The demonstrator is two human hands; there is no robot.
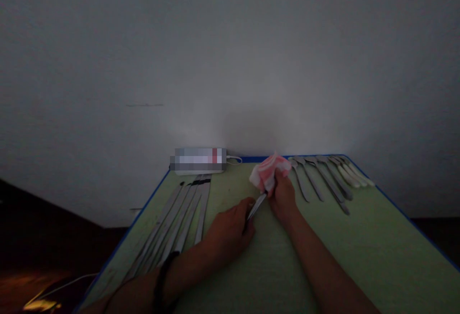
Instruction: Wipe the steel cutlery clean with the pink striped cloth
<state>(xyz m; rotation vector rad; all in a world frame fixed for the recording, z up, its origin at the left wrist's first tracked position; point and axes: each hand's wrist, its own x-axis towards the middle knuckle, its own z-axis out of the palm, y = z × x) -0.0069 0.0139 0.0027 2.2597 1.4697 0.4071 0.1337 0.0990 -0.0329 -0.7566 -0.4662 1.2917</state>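
Note:
My left hand is closed round the handle of a metal table knife, which points up and right over the green table. My right hand grips a crumpled pink and white cloth wrapped about the far end of the knife. Both hands rest near the middle of the table. A dark band sits on my left wrist.
Several long metal knives lie side by side on the left of the table. Several spoons and other cutlery lie in a row at the back right. A white box with a cable stands against the wall. Blue edging rims the table.

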